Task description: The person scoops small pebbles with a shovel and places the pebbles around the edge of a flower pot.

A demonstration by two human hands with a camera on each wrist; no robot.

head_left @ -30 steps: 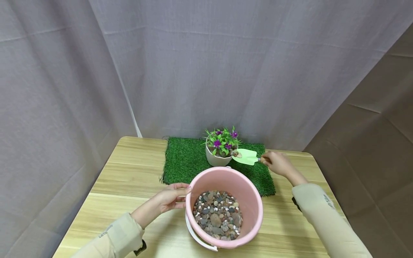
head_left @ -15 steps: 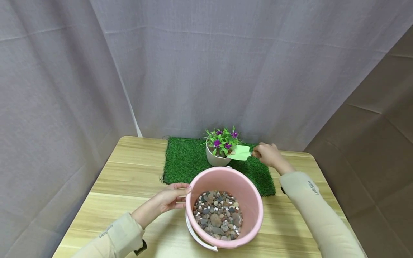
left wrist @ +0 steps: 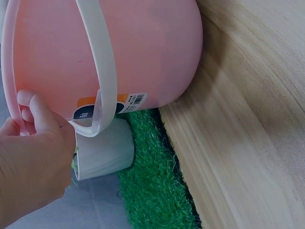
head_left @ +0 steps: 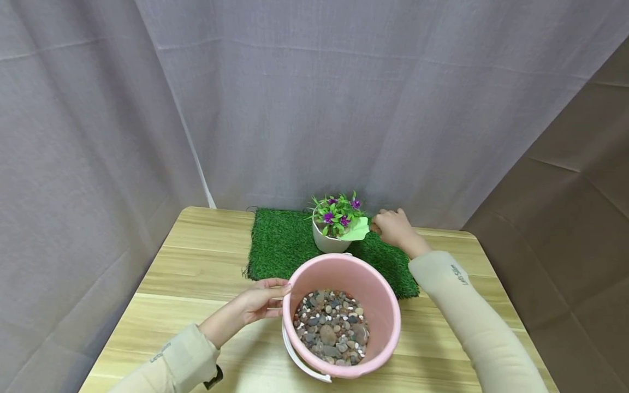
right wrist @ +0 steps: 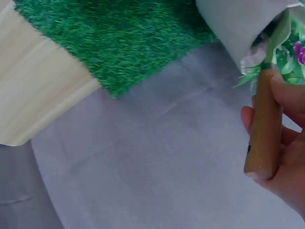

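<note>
My right hand (head_left: 395, 228) grips the wooden handle (right wrist: 264, 129) of a small hand trowel. The trowel's light green blade (head_left: 357, 230) tilts down over the rim of a white flower pot (head_left: 328, 244), its tip at the leaves. Green leaves and purple flowers (head_left: 328, 218) fill the pot. Nearer stands a pink bucket (head_left: 344, 270) with pebbles (head_left: 329, 334) of mixed sizes covering its bottom. With thumb and fingers, my left hand (head_left: 260, 302) holds the bucket's left rim. The bucket's white carry handle (left wrist: 102, 57) hangs down along the outside.
A green artificial grass mat (head_left: 282, 245) lies under the pot at the back of the wooden table (head_left: 206, 251). Grey curtains (head_left: 295, 109) hang right behind the table, and a brown one (head_left: 565, 218) hangs at the right.
My right hand has moved left and away from me, bringing the trowel over the pot and tipping its blade down. Pebbles seen on the blade earlier no longer show there. My left hand stays put.
</note>
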